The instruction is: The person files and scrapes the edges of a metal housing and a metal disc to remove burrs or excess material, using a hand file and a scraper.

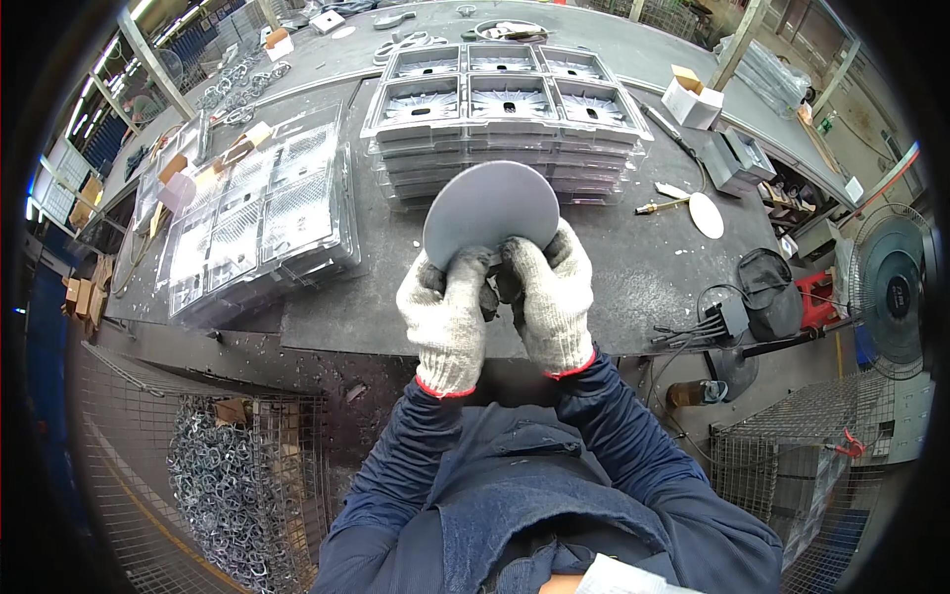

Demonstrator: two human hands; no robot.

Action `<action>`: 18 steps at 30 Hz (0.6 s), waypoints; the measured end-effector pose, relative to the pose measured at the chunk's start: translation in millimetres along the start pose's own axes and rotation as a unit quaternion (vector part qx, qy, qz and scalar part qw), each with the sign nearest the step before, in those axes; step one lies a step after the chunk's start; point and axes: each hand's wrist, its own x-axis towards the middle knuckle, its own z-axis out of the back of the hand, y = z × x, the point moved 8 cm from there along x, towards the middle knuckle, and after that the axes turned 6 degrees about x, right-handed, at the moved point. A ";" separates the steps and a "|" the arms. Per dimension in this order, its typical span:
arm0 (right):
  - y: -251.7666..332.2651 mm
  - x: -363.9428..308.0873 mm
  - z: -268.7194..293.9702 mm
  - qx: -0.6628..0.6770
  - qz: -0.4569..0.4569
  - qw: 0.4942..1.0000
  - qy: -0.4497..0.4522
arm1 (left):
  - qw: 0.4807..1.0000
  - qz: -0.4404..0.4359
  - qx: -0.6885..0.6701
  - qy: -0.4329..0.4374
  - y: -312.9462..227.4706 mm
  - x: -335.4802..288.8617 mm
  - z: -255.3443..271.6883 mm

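Both of my hands wear white knit gloves with darkened fingertips and red cuffs. Between them, over the table's front part, a thin round grey disc stands up at a tilt, its flat face toward me. My left hand pinches its lower edge with the thumb in front. Close beside it, my right hand grips the same edge, thumb also in front. The fingers behind the disc are partly hidden. Just beyond the disc is a stack of clear plastic trays, whose top compartments hold silvery metal parts.
Another stack of clear trays lies on the dark table at left. A pale round disc lies at right, near a grey box and black cables. A fan stands far right. Below left, a wire basket holds metal pieces.
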 end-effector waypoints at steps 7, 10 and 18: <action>4.8 -1.0 7.3 -0.001 -0.053 0.998 -0.034 | 0.992 -0.049 0.017 0.118 -14.7 2.3 -9.5; 2.0 -3.3 5.0 0.030 -0.083 0.996 -0.012 | 0.986 -0.058 0.083 0.134 -13.9 5.1 -6.9; 12.6 -12.6 -7.8 -0.022 -0.061 0.995 0.080 | 0.994 0.028 -0.037 0.104 -2.6 6.7 -0.1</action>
